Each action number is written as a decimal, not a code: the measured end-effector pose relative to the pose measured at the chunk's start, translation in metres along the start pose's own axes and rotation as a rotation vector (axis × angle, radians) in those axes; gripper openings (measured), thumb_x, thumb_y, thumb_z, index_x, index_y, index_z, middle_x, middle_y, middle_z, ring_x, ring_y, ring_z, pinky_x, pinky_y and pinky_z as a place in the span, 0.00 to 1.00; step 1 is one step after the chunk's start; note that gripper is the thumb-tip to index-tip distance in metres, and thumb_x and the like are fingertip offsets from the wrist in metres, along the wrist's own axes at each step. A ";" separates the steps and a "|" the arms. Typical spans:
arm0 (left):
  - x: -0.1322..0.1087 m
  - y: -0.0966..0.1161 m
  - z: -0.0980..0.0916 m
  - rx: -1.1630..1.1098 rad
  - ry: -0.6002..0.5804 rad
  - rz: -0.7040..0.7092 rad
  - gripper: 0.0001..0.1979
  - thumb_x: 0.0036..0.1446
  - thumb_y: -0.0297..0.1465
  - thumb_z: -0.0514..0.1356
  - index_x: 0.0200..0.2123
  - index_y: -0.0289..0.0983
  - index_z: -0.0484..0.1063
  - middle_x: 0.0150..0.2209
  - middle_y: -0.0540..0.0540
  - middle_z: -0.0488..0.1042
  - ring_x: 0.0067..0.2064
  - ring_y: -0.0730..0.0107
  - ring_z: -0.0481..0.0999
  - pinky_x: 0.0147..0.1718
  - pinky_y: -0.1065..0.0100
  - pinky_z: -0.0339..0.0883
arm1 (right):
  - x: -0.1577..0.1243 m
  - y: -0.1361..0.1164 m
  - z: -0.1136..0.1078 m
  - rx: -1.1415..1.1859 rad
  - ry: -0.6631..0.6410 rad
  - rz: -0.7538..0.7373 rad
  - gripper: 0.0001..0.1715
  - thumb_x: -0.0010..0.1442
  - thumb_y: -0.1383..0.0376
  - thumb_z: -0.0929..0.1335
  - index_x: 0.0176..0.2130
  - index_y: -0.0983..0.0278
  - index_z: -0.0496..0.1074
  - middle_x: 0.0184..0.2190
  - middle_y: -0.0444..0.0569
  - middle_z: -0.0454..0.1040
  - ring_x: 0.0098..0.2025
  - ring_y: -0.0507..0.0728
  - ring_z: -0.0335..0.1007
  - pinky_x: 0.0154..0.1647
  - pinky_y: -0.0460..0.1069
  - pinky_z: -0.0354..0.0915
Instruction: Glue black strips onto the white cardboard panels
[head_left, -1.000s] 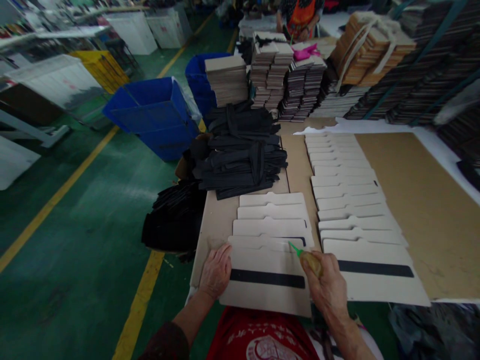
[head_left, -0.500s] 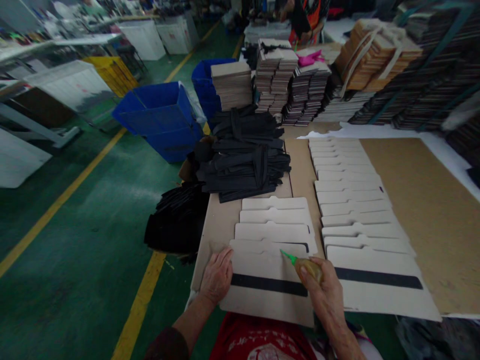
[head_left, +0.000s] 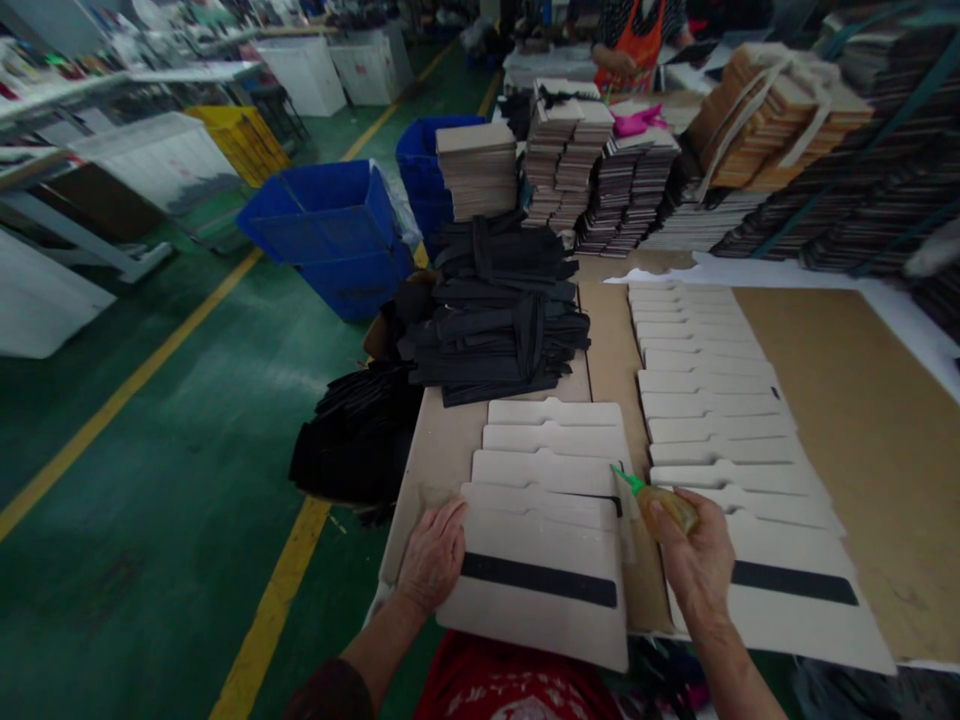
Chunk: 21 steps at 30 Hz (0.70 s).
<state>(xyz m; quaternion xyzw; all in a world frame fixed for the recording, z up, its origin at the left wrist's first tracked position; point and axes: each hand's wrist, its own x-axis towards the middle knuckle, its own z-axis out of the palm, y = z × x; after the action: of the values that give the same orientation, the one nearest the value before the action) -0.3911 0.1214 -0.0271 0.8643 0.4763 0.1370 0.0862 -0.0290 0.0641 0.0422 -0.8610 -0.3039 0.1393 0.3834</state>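
My left hand lies with its fingers stretched out on the left edge of the front pale board, which has a dark strip across it. In my right hand is a squeezed glue bottle with yellowish contents and a thin green nozzle. The nozzle tip is at the right edge of the overlapping boards behind the front one; whether it touches them I cannot tell. These boards lie in a staggered row, each with a small bump on its far edge.
Right of my hands runs a second staggered row of boards. Black fabric strips lie bundled at the table's left, beside a blue bin. Stacked boards stand at the back. A person in an orange apron is beyond.
My right hand has moved right and slightly away from me with the glue bottle, from over the front board to the boards' right edge. My left hand has stayed in place.
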 end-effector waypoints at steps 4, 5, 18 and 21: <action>0.000 0.000 0.001 -0.007 0.004 0.005 0.20 0.62 0.24 0.52 0.57 0.34 0.67 0.56 0.39 0.71 0.51 0.57 0.71 0.53 0.55 0.67 | -0.001 -0.003 0.006 -0.044 -0.084 -0.111 0.33 0.53 0.42 0.67 0.46 0.63 0.71 0.40 0.50 0.70 0.42 0.62 0.68 0.46 0.57 0.63; 0.000 0.000 0.001 -0.008 0.006 0.006 0.20 0.62 0.24 0.52 0.57 0.34 0.67 0.55 0.39 0.71 0.51 0.57 0.71 0.53 0.55 0.67 | -0.001 -0.004 0.006 -0.054 -0.103 -0.136 0.32 0.53 0.42 0.66 0.46 0.63 0.70 0.40 0.50 0.70 0.42 0.62 0.68 0.46 0.56 0.63; 0.001 0.001 0.000 -0.017 0.011 0.008 0.20 0.61 0.24 0.52 0.56 0.35 0.68 0.55 0.40 0.72 0.50 0.58 0.71 0.52 0.56 0.67 | -0.006 -0.018 0.015 -0.119 -0.180 -0.253 0.28 0.57 0.42 0.64 0.43 0.61 0.70 0.40 0.48 0.69 0.42 0.61 0.68 0.41 0.54 0.63; 0.001 0.001 0.001 -0.020 0.006 0.000 0.20 0.62 0.24 0.52 0.56 0.35 0.68 0.56 0.40 0.71 0.51 0.57 0.71 0.53 0.56 0.66 | -0.005 -0.018 0.017 -0.136 -0.161 -0.261 0.28 0.56 0.42 0.64 0.43 0.61 0.70 0.40 0.48 0.69 0.42 0.61 0.68 0.40 0.54 0.63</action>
<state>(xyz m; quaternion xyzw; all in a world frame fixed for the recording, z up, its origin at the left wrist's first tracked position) -0.3898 0.1214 -0.0275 0.8629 0.4752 0.1444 0.0931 -0.0492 0.0803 0.0443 -0.8243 -0.4516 0.1360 0.3132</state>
